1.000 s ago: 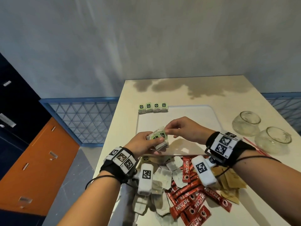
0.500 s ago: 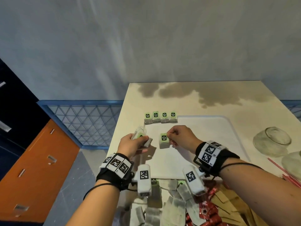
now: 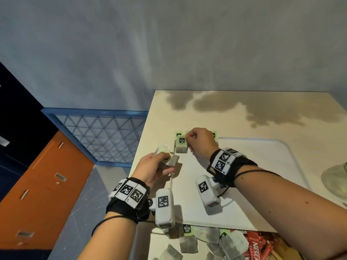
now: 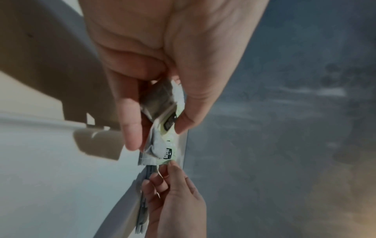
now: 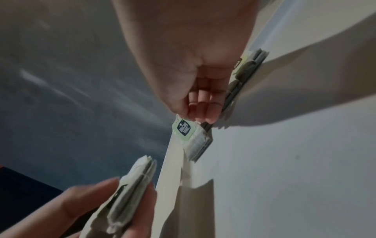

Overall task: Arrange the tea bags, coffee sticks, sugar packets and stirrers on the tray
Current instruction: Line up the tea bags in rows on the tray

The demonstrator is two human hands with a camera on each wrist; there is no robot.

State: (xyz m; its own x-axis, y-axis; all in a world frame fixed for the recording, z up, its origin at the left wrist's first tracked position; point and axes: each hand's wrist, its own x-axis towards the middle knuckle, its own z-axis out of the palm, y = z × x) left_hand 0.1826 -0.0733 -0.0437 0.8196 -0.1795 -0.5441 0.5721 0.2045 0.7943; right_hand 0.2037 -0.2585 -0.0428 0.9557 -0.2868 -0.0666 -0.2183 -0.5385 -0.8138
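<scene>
My right hand (image 3: 187, 139) pinches the green tag end of one tea bag (image 3: 181, 146) at the far-left corner of the white tray (image 3: 262, 166). It hangs just in front of the row of tea bags (image 3: 214, 135) along the far rim. In the right wrist view the right hand (image 5: 195, 119) holds this tea bag (image 5: 189, 135) with its lower end at the tray. My left hand (image 3: 165, 160) grips a small bundle of tea bags (image 3: 166, 153) beside the tray's left rim. The left wrist view shows the left hand (image 4: 156, 133) around this bundle (image 4: 160, 104).
Loose tea bags (image 3: 187, 243) and red coffee sticks (image 3: 257, 244) lie heaped on the table in front of the tray. A glass bowl (image 3: 336, 177) stands at the right edge. The table's left edge drops off right beside my left hand.
Both hands moved away from me to the tray's far-left corner. The right hand took one tea bag from the left hand's bundle and carried it up to the row.
</scene>
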